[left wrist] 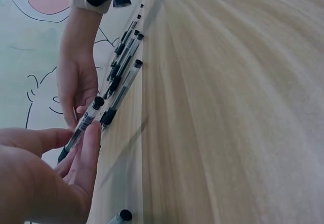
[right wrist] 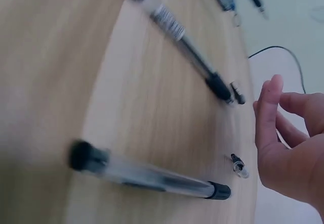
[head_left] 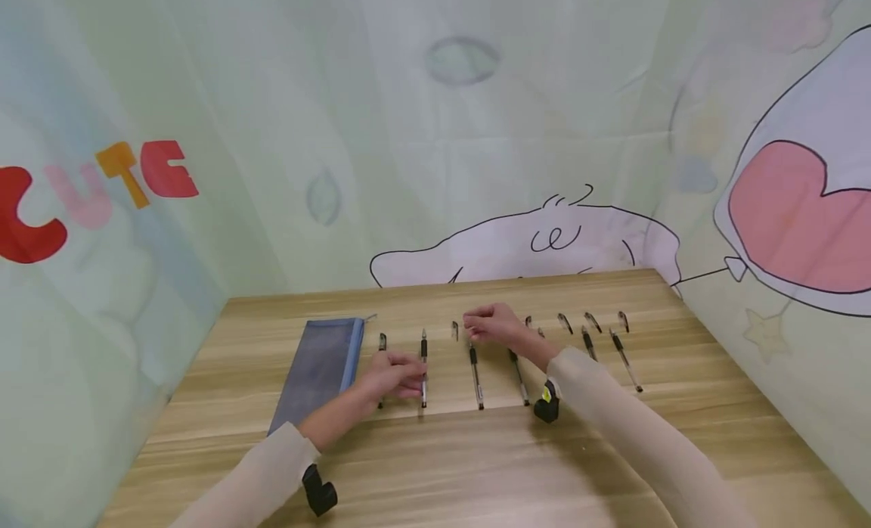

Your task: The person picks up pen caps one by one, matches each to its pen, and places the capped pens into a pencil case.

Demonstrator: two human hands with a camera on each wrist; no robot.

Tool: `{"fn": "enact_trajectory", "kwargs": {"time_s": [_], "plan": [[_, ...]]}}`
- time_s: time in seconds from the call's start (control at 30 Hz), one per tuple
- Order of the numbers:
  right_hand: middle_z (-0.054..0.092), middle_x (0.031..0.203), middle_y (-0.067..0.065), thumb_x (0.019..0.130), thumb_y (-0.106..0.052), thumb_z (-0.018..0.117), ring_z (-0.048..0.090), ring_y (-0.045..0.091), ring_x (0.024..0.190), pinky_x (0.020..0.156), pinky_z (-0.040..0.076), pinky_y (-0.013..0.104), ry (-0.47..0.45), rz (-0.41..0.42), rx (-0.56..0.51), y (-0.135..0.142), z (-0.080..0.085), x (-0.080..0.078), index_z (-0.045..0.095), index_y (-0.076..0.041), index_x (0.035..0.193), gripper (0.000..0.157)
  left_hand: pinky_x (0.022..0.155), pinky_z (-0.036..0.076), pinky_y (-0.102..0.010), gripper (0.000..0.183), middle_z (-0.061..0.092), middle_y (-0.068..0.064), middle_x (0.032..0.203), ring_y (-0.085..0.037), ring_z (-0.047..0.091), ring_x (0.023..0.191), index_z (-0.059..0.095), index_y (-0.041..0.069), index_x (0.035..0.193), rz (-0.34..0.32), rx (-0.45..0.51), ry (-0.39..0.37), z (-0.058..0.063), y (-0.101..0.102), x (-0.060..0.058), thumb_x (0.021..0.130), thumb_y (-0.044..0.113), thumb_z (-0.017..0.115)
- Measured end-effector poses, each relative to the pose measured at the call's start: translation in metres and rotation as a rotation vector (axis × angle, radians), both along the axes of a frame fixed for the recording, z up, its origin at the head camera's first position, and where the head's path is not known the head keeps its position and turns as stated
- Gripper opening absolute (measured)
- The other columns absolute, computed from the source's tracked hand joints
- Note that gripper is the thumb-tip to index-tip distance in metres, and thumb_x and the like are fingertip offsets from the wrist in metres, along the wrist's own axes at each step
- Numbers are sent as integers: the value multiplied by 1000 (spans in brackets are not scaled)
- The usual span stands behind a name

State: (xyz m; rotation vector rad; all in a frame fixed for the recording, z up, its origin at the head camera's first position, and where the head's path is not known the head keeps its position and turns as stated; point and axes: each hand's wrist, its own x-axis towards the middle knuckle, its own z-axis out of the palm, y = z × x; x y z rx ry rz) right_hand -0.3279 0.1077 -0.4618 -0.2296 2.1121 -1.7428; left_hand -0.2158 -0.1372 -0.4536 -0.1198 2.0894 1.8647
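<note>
My left hand (head_left: 398,374) pinches a black gel pen (head_left: 424,361) between thumb and fingers, its bare writing tip pointing away from me. In the left wrist view that pen (left wrist: 83,125) is held at a tilt. A capped pen (head_left: 382,343) lies partly behind the left hand. My right hand (head_left: 497,324) hovers at the far tip of another uncapped pen (head_left: 476,377), its fingers (right wrist: 267,113) loosely bent with nothing visible between them. Just left of those fingertips a loose pen cap (head_left: 454,330) lies on the table.
Further right lie several uncapped pens (head_left: 627,361), with loose caps (head_left: 623,321) beyond them. A blue-grey zip pencil case (head_left: 316,361) lies at the left. Behind the wooden table (head_left: 442,467) hangs a printed cloth (head_left: 340,135).
</note>
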Motion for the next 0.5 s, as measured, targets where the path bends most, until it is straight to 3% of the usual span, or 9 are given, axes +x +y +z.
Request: {"fn": "enact_trajectory", "kwargs": {"time_s": [0.1,0.23,0.5], "plan": [[74,99,22,100,-7,64,64,9,65,60,54,20,141,4,139,-10,-2,-4,65,11,125,32,70,64,-31,31,74,-5,82,-11,69,67,66,-14,119,-9,14,2,-1,1,2,96,7,69],[76,97,20,97,-10,69,65,12,65,60,52,20,277,35,302,-17,-3,-7,68,10,121,31,70,64,-29,33,74,-3,80,-11,69,68,65,-15,120,-27,42,4,-3,2,3,96,7,69],[77,91,19,89,-13,79,64,9,62,59,54,19,334,52,383,-24,-10,-12,72,8,111,31,74,64,-29,34,76,-6,86,-10,70,71,64,-16,121,-44,50,11,-4,7,4,97,7,68]]}}
